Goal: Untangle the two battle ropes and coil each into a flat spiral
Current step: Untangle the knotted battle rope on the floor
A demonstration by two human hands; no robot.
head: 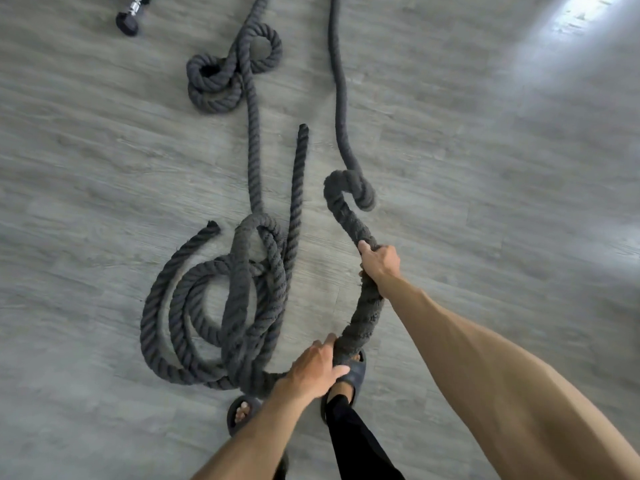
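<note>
Two thick dark grey battle ropes lie on the grey floor. One twisted rope is heaped in loose tangled loops at lower left, and a strand of it runs up to a second knotted clump at the top. A fuzzier rope comes down from the top edge, kinks near the middle and arcs up off the floor. My right hand is shut on that raised arc. My left hand grips the same rope lower down, where it meets the heap.
A black dumbbell lies at the top left. My feet in dark slides stand right beside the heap, one slide touching its edge. Two loose rope ends point up from the pile. Bright light falls on the floor at top right.
</note>
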